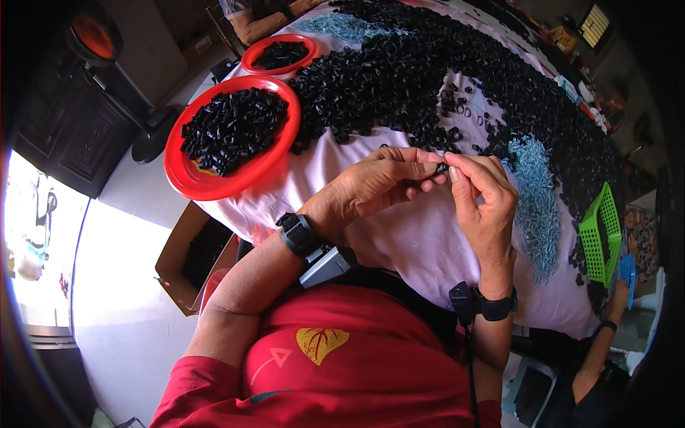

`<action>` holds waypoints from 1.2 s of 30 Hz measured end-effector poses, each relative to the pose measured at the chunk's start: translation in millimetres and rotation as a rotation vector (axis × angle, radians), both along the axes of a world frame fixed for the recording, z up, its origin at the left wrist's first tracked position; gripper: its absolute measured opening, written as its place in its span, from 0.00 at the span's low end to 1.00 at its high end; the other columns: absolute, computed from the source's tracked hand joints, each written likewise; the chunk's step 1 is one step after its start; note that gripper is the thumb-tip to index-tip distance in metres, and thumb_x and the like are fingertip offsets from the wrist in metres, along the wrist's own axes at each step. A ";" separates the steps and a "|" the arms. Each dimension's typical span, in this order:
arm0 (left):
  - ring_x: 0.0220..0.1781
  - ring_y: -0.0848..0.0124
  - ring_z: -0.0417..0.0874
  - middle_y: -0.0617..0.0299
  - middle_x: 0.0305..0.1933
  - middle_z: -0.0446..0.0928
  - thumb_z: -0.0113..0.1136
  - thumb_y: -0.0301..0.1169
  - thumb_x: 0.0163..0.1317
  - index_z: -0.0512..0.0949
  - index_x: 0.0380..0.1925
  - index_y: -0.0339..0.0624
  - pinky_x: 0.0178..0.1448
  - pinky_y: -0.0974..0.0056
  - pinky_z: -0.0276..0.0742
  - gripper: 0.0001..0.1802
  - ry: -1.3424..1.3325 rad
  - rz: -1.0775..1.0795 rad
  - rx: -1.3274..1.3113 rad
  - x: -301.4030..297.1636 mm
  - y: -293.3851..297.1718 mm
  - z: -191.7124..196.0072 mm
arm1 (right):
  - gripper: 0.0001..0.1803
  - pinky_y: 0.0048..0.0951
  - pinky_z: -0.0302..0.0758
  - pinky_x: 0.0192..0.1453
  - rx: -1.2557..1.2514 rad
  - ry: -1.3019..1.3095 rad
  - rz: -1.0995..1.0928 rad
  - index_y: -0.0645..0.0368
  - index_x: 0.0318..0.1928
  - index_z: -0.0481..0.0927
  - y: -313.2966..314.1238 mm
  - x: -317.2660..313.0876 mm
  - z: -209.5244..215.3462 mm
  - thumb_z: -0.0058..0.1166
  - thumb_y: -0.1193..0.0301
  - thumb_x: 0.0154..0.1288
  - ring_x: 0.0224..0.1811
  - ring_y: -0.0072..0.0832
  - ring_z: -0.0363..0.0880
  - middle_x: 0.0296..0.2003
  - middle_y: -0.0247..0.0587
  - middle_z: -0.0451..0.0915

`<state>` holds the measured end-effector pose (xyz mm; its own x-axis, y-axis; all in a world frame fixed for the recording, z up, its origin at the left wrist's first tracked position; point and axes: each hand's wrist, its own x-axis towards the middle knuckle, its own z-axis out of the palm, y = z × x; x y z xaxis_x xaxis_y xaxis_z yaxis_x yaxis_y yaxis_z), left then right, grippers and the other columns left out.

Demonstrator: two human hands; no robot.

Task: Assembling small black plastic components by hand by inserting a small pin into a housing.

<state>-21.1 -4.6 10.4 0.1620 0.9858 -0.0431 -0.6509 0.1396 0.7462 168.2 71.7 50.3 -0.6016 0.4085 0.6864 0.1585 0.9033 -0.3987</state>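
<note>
My left hand (389, 178) pinches a small black plastic piece (441, 169) between thumb and fingertips, above the pale pink cloth. My right hand (485, 196) meets it from the right, its thumb and forefinger closed at the piece's edge. Whatever is between those right fingertips is too small to make out. Beyond both hands spreads a big heap of loose black ring-shaped pieces (371, 89). A pile of tiny light-blue, shiny parts (535, 214) lies just right of my right hand.
At left, a red plate (175, 167) full of black pieces sits near another red plate (312, 44). A green basket (599, 235) stands at the right edge. An open cardboard box (171, 267) is below the table's left side. Other people's arms (260, 28) show at the far and right edges.
</note>
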 end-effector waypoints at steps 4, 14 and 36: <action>0.41 0.81 0.82 0.65 0.44 0.83 0.59 0.31 0.74 0.79 0.53 0.37 0.41 0.77 0.77 0.13 -0.135 -0.035 -0.006 -3.2 1.4 -5.9 | 0.12 0.36 0.80 0.49 0.033 -0.026 0.040 0.60 0.48 0.86 -1.7 -1.8 2.0 0.59 0.80 0.65 0.44 0.38 0.82 0.41 0.41 0.84; 0.40 0.75 0.81 0.57 0.47 0.82 0.56 0.29 0.74 0.78 0.53 0.37 0.41 0.74 0.78 0.12 -0.355 0.230 0.028 -42.4 4.3 -2.0 | 0.13 0.39 0.78 0.49 -0.007 -0.290 0.013 0.60 0.48 0.86 -2.8 -11.3 -11.7 0.62 0.76 0.62 0.43 0.43 0.80 0.40 0.44 0.83; 0.43 0.77 0.82 0.64 0.48 0.82 0.57 0.29 0.74 0.77 0.57 0.40 0.45 0.72 0.78 0.14 -0.100 0.010 0.038 -4.1 1.1 -5.3 | 0.13 0.20 0.69 0.30 -0.258 0.014 -0.005 0.58 0.52 0.86 2.9 -5.4 -11.5 0.61 0.75 0.67 0.33 0.17 0.78 0.38 0.32 0.84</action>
